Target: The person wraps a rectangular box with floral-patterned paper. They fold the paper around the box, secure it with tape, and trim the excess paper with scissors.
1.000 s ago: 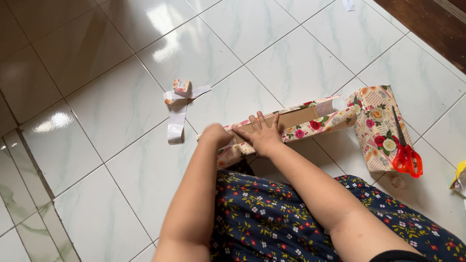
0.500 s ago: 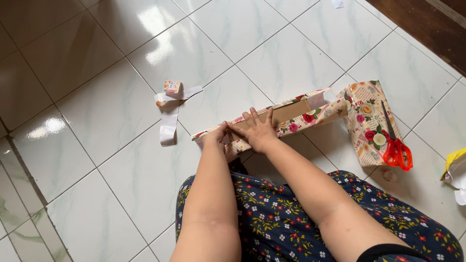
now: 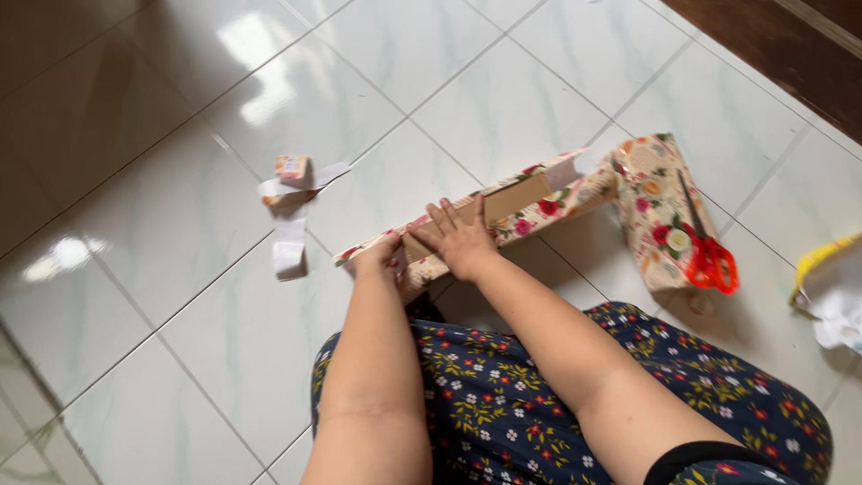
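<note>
1. Your right hand (image 3: 462, 241) lies flat, fingers spread, pressing on the cardboard box (image 3: 503, 202) half wrapped in floral paper (image 3: 660, 202) on the tiled floor (image 3: 162, 269).
2. Your left hand (image 3: 377, 260) curls at the box's near end, pinching the paper's edge.
3. Red scissors (image 3: 709, 256) rest on the loose paper, well to the right.
4. White paper scraps (image 3: 292, 193) lie apart on the left.

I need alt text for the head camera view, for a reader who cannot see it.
Seen from above, a person's left hand and right hand press floral wrapping paper around a long cardboard box on a white tiled floor. Red scissors lie on the paper to the right, and paper scraps lie to the left.
</note>
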